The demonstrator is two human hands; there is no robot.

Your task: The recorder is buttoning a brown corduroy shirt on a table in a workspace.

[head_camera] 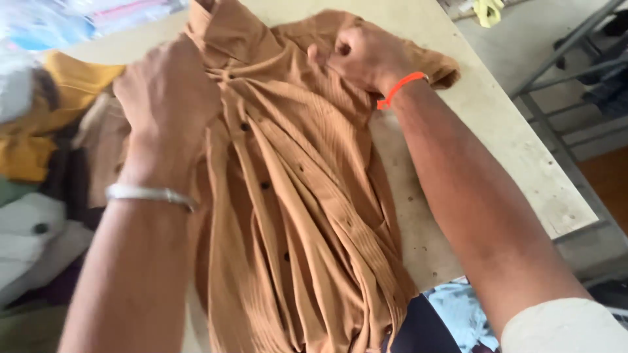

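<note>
A brown ribbed button-up shirt (301,216) lies crumpled lengthwise on a pale worn table (517,157), collar at the far end. My left hand (167,98), with a silver bangle on the wrist, grips the shirt's fabric near the collar on the left side. My right hand (366,55), with an orange band at the wrist, is closed on the shirt's right shoulder. Dark buttons run down the front of the shirt.
A heap of other clothes (39,196), yellow, white and dark, lies at the left. The table's right edge (569,196) drops to a grey floor with a metal frame (562,59). Light blue patterned cloth (458,314) shows at the near edge.
</note>
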